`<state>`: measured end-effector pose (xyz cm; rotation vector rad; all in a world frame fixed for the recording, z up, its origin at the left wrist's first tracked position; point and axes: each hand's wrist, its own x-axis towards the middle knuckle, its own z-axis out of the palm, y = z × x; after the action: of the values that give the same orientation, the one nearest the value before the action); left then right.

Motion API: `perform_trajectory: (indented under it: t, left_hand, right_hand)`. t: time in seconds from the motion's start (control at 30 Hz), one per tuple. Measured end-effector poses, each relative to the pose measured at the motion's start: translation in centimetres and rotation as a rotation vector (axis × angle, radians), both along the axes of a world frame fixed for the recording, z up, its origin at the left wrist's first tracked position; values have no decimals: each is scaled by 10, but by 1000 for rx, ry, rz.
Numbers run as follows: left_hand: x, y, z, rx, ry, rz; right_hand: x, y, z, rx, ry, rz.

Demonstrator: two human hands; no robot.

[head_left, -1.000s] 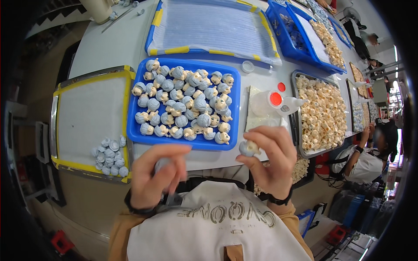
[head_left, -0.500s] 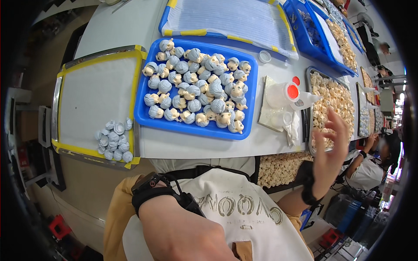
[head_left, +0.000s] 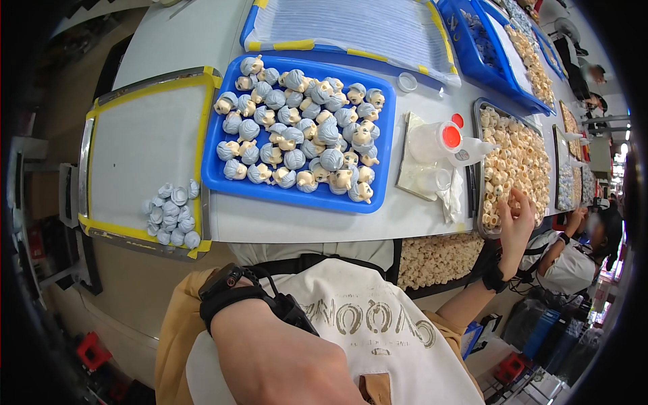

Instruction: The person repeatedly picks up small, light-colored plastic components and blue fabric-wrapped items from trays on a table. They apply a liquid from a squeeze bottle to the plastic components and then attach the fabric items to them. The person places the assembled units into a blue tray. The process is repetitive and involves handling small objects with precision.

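My right hand (head_left: 517, 224) is at the near part of a metal tray (head_left: 480, 196) heaped with cream-coloured hollow doll-head pieces (head_left: 516, 158). Its thumb and fingers are bent and apart, the tips among the pieces; nothing shows held between them. My left hand (head_left: 297, 368) hangs low in front of my apron, its fingers cut off by the lower edge. On the table, a blue tray (head_left: 297, 197) holds many doll heads (head_left: 295, 159) with grey-blue hair. Grey-blue hair pieces (head_left: 170, 214) lie piled on a yellow-taped framed board (head_left: 135, 148) at the left.
A white bottle with a red top (head_left: 435, 142), a clear cup (head_left: 434, 179) and a crumpled tissue (head_left: 452, 204) stand between the trays. Behind is a taped, cloth-lined tray (head_left: 351, 27) beside a blue bin (head_left: 496, 61). More cream pieces fill a lower tray (head_left: 439, 262). Another person (head_left: 574, 260) sits at the right.
My right hand has come down from above the tray to the cream pieces, its fingers bending inward. The view has shifted slightly; my left hand stays low.
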<state>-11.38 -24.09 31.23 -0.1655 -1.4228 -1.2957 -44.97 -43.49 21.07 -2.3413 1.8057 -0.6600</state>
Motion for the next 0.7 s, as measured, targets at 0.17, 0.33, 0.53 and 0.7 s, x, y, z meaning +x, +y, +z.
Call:
perform_trajectory:
  t: [0.17, 0.33, 0.53, 0.7]
  left_hand:
    - [1, 17, -34, 56, -167, 51]
    - [19, 7, -62, 440, -572, 265]
    - [8, 9, -85, 787, -534, 238]
    - [-3, 9, -88, 833, -501, 335]
  right_hand:
    - [7, 0, 5, 1, -17, 57]
    - [-1, 2, 5, -49, -38, 30]
    - [13, 7, 9, -8, 24, 4]
    - [14, 12, 11, -141, -5, 26]
